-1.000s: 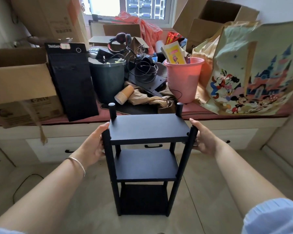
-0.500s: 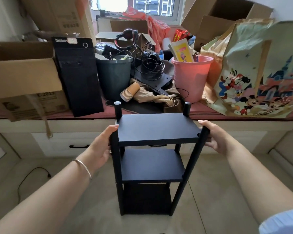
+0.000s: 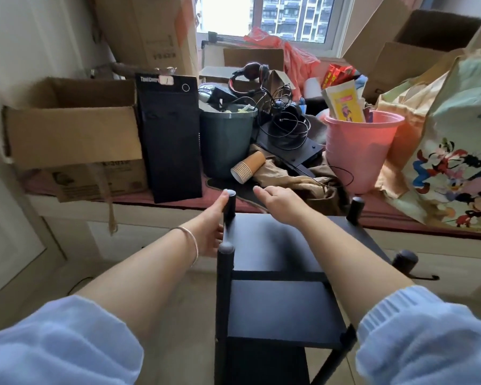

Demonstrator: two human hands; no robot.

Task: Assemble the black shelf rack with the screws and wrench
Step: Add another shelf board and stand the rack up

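Head view: the rack [image 3: 275, 273] is standing upright on the floor [image 3: 178, 315] at the centre of the frame, its long axis running vertically, post tops pointing up and shelves lying level one under another. Its far side is sitting close to the ledge [image 3: 400, 218] at 12 o'clock.

The left hand [image 3: 210, 226] is lying against the rack's far-left post [image 3: 229, 207], at about 10 o'clock from the top shelf [image 3: 278, 243]. Its fingers are stretching up alongside that post, one fingertip reaching near the cap; whether they are curling round the post cannot be told, since the post is hiding part of them. A bracelet [image 3: 192, 245] is circling that wrist.

The right hand [image 3: 281, 202] is hovering over the far edge of the top shelf, at 12 o'clock from it, palm down. Its fingers are lying loosely spread and almost straight, holding nothing, and pointing toward 11 o'clock. The far-left post is standing between the two hands, just beside the right fingertips.

On the ledge, from 10 to 2 o'clock, a carton [image 3: 72, 134], a black case [image 3: 172, 140], a dark bin [image 3: 225, 143], a stack of paper cups [image 3: 247, 166], a pink bin [image 3: 358, 148] and a cartoon bag [image 3: 450, 162] are sitting.
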